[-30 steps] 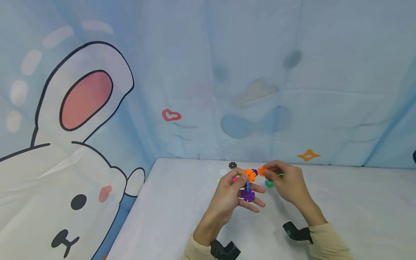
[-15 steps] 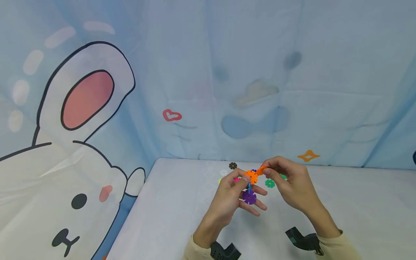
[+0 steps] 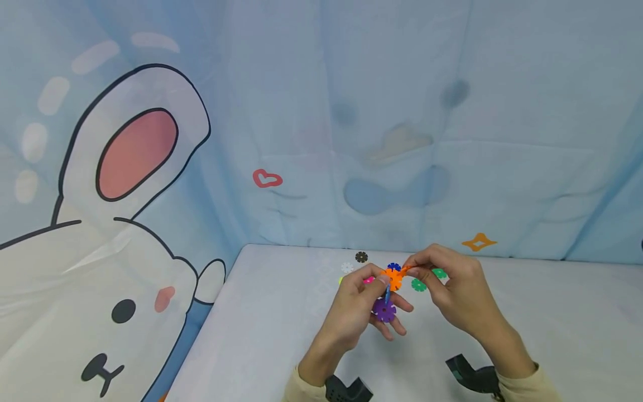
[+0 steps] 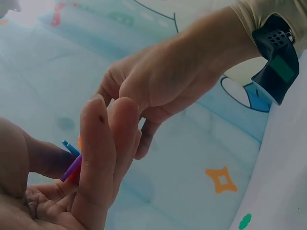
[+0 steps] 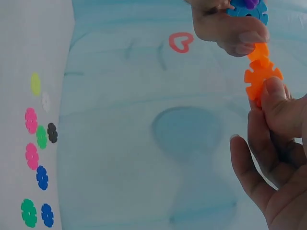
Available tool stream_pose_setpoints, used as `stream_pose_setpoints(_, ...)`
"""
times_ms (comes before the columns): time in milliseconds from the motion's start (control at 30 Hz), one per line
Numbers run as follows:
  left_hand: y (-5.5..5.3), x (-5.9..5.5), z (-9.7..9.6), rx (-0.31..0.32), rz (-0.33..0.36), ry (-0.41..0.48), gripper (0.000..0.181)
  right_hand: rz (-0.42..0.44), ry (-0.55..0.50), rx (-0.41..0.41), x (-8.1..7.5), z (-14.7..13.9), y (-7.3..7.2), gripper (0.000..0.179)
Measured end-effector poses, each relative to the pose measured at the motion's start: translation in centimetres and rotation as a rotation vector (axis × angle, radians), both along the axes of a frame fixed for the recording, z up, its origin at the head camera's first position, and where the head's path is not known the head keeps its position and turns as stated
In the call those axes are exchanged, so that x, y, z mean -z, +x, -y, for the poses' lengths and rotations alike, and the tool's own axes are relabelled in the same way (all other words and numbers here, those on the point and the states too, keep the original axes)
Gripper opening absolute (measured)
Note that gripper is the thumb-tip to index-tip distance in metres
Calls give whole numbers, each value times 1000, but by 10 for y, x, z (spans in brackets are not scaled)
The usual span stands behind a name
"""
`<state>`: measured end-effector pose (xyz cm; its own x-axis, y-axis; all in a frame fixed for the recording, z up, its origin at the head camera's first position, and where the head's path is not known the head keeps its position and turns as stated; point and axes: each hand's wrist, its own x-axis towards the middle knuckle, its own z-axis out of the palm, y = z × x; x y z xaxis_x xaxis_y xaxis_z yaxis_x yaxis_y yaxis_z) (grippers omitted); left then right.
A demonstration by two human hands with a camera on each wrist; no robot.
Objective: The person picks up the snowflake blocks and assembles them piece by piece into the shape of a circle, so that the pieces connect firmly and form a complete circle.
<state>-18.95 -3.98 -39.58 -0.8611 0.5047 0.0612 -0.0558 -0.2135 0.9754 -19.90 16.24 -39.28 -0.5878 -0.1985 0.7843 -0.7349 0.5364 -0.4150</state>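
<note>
My left hand (image 3: 349, 310) pinches an orange notched snowflake disc (image 3: 396, 280) between thumb and forefinger, its other fingers spread below. Joined under it hang a blue disc (image 3: 387, 294), seen nearly edge-on, and a purple disc (image 3: 384, 311). Thumb and fingers of my right hand (image 3: 454, 287) pinch a second orange disc (image 5: 262, 79), whose rim meets the first orange one at an angle in the right wrist view. In the left wrist view, fingers hide most of the discs, with only slivers of blue, purple (image 4: 71, 167) and orange showing.
Loose discs lie on the white table (image 3: 271, 312) beyond my hands: black (image 3: 361, 257), white (image 3: 347, 268), dark blue (image 3: 394, 267), green (image 3: 419, 285) and several more, including pink (image 5: 31, 120) and yellow (image 5: 35, 84). A printed light-blue curtain (image 3: 311, 111) stands behind the table.
The right hand's orange disc has turned from face-on to nearly edge-on and come against the left hand's orange disc. The left hand's joined discs have shifted slightly down and right.
</note>
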Motion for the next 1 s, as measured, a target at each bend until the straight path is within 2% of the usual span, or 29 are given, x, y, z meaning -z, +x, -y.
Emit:
stream_pose_setpoints(100, 0, 0, 0, 1, -11, -6, 23, -77, 28, 27, 0, 2, 1, 44)
stream_pose_setpoints(200, 0, 1, 0, -15, -29, -21, 26, -117, 34, 43, 2, 6, 2, 45)
stream_pose_setpoints(367, -1, 3, 0, -37, -34, -39, 28, -119, 27, 32, 6, 10, 0, 44)
stream_pose_setpoints(567, -4, 3, 1, -34, 2, -50, 26, -93, 20, 7, 9, 9, -4, 42)
stream_pose_setpoints(667, -6, 2, 6, -33, 42, -66, 21, -6, 6, -52, 12, 4, -9, 42)
stream_pose_setpoints(733, -9, 0, 10, -45, 62, -87, 17, 74, 10, -50, 17, -2, -13, 45)
stream_pose_setpoints(800, -12, 0, 15, -69, 72, -104, 14, 146, 29, -3, 24, -10, -19, 49)
stream_pose_setpoints(900, -16, -1, 24, -119, 72, -124, 11, 243, 88, 125, 40, -24, -28, 51)
stream_pose_setpoints(1000, -18, 0, 29, -151, 88, -120, 11, 417, 151, 204, 63, -37, -39, 47)
